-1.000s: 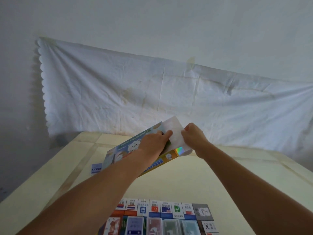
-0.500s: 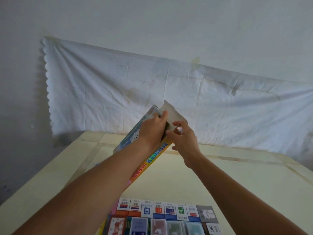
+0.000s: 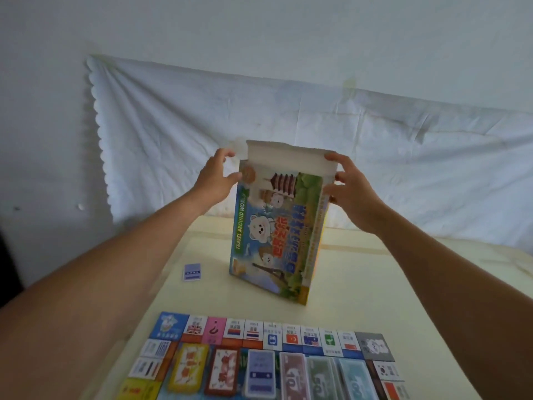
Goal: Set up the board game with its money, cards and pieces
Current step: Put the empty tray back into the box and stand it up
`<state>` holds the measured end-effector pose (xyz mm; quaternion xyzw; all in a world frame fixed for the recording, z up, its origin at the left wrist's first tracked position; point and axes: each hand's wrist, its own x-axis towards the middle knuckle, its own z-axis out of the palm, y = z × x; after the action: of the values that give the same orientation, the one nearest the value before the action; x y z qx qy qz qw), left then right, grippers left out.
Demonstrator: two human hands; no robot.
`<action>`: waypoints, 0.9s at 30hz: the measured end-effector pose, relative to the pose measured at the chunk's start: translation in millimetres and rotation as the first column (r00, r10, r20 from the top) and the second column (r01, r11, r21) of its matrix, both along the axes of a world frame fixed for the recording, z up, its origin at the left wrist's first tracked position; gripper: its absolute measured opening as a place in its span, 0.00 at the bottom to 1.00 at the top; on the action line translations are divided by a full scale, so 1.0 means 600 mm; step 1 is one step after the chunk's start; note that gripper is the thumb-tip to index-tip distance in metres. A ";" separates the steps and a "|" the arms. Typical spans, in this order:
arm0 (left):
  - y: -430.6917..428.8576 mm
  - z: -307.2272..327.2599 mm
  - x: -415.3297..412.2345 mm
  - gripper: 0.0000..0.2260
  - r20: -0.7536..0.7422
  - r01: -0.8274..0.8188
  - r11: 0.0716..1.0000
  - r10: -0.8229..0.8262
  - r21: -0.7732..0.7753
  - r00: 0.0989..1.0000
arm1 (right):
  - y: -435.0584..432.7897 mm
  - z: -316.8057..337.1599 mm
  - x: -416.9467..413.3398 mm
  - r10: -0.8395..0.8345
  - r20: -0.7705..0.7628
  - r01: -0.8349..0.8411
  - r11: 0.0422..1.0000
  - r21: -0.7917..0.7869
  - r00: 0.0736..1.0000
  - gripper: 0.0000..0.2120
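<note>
The colourful game box (image 3: 277,232) stands upright on end on the pale table (image 3: 389,298), its white top flap (image 3: 288,158) open. My left hand (image 3: 216,177) pinches the box's upper left corner by a small side flap. My right hand (image 3: 350,186) grips the upper right corner, thumb on the flap. The game board (image 3: 274,339) lies at the near edge. On it are stacks of cards (image 3: 189,366) and play money (image 3: 294,376) in a row. A single purple card (image 3: 192,271) lies on the table left of the box.
A white cloth (image 3: 403,145) hangs on the wall behind the table. The table runs out to the right and left of the box.
The box went from tilted in the air to standing upright on the table. My hands moved apart to its two upper corners, and the view tilted down.
</note>
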<state>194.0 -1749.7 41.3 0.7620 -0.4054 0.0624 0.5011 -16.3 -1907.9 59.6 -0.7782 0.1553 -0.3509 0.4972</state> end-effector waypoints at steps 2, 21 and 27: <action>0.009 -0.005 0.003 0.17 -0.220 0.162 0.985 -0.172 -0.063 0.960 | -0.007 0.001 -0.005 0.062 0.026 -0.064 0.994 0.086 0.998 0.31; 0.018 -0.004 -0.005 0.03 -0.320 0.259 0.917 -0.354 -0.302 0.879 | 0.000 -0.020 0.026 -0.052 0.067 0.044 0.992 0.118 0.996 0.09; 0.022 0.011 -0.015 0.05 -0.455 0.264 0.855 -0.471 -0.447 0.756 | 0.016 -0.011 0.032 -0.117 0.155 0.084 0.976 0.202 0.981 0.09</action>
<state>184.7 -1736.6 47.6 0.5466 -0.3701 -0.1877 0.7273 3.0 -1898.4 52.9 -0.6852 0.1862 -0.4223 0.5634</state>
